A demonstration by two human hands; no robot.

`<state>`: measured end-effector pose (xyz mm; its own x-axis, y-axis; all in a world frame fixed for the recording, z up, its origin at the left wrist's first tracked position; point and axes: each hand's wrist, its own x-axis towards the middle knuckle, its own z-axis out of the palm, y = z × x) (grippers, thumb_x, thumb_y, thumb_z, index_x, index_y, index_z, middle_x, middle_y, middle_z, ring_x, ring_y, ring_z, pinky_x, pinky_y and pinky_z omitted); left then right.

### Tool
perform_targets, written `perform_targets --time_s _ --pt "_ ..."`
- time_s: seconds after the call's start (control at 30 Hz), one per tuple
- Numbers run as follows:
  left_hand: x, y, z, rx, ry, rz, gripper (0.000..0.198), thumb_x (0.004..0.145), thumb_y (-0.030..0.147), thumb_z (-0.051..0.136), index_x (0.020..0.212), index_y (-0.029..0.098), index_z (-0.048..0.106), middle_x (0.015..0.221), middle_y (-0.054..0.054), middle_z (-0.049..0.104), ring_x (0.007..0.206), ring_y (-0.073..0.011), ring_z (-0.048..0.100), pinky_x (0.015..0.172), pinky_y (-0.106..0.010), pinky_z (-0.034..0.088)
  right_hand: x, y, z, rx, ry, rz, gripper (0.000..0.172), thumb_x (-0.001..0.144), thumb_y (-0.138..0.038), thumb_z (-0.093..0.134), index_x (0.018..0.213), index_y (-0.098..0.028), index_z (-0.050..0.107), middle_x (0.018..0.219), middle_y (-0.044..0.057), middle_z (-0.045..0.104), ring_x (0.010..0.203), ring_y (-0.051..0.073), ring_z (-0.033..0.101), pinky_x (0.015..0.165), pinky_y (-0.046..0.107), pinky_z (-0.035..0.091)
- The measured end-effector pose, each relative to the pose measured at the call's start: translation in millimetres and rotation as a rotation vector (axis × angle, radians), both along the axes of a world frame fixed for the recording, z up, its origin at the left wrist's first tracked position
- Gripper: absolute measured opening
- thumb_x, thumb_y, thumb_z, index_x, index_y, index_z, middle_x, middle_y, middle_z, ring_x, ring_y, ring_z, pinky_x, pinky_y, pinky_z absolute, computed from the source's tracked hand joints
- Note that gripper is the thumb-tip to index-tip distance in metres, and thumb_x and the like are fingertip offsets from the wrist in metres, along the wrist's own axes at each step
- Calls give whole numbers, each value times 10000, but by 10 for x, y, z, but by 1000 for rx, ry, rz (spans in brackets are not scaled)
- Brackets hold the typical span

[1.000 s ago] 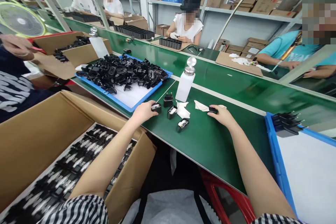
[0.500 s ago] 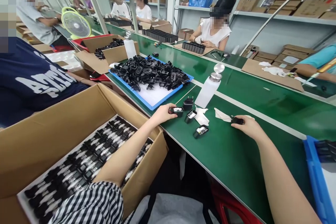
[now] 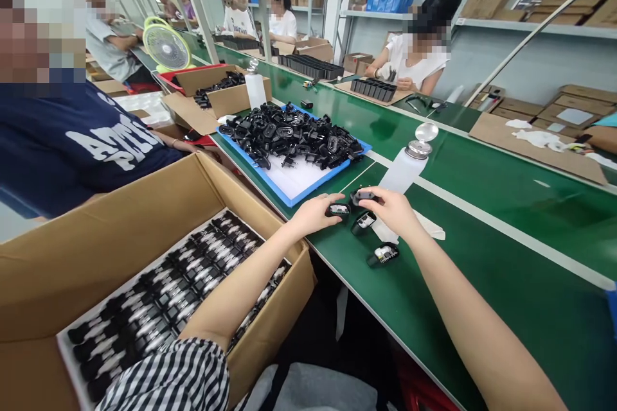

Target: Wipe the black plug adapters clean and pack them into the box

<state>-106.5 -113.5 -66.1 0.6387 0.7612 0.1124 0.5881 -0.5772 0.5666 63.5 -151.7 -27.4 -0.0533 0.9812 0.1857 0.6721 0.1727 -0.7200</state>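
My left hand (image 3: 315, 214) is closed round an open black charger housing (image 3: 340, 210) with white parts inside, low over the green bench. Close beside it, my right hand (image 3: 393, 209) pinches a dark charger part (image 3: 365, 194). Its fingers partly cover the spot where a black plug stood, so I cannot tell the two apart. Just below my right fingers lies a second open housing (image 3: 364, 222), and nearer the bench edge a third housing (image 3: 384, 255), both with pale insides. White tissue (image 3: 431, 226) lies partly behind my right wrist.
A white pump bottle (image 3: 403, 167) stands behind my hands. Black charger casings (image 3: 294, 135) fill a blue-rimmed tray (image 3: 292, 200). At left, a cardboard box (image 3: 270, 308) holds rows of black and white parts. Co-workers sit left and across the bench.
My right hand has moved left from beside the tissue to next to my left hand, with a dark part in its fingers. My left hand still holds its housing. The view has shifted slightly.
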Motion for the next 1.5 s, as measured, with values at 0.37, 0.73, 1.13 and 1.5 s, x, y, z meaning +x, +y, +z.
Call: perform_targets --time_s 0.37,0.73,1.13,1.5 --pt "-1 8 -70 -1 -2 30 383 640 352 529 979 180 484 918 -16 547 793 -131 513 712 -223 395 57 52 -116 -106 129 36 176 672 -303 474 797 -178 475 719 -3 544 634 146 510 598 259 394" --pt "-29 0 -44 -137 -210 61 482 594 286 569 1034 164 415 957 -19 542 822 -116 507 700 -218 402 -208 33 -209 -63 -490 160 151 782 -244 374 921 -193 404 866 50 535 739 196 507 545 241 348" --pt "-63 -57 44 35 -54 39 387 658 336 498 1008 173 475 941 -31 567 834 -143 523 714 -226 393 -212 214 -123 -193 -525 223 106 651 -186 512 753 -204 488 702 4 584 652 191 547 526 239 379" --pt "178 175 531 -109 463 -6 353 451 334 669 735 131 615 620 -61 592 589 -202 540 434 -248 385 -325 339 76 -373 -691 208 108 569 -142 535 650 -212 550 647 13 574 628 201 530 483 255 353"
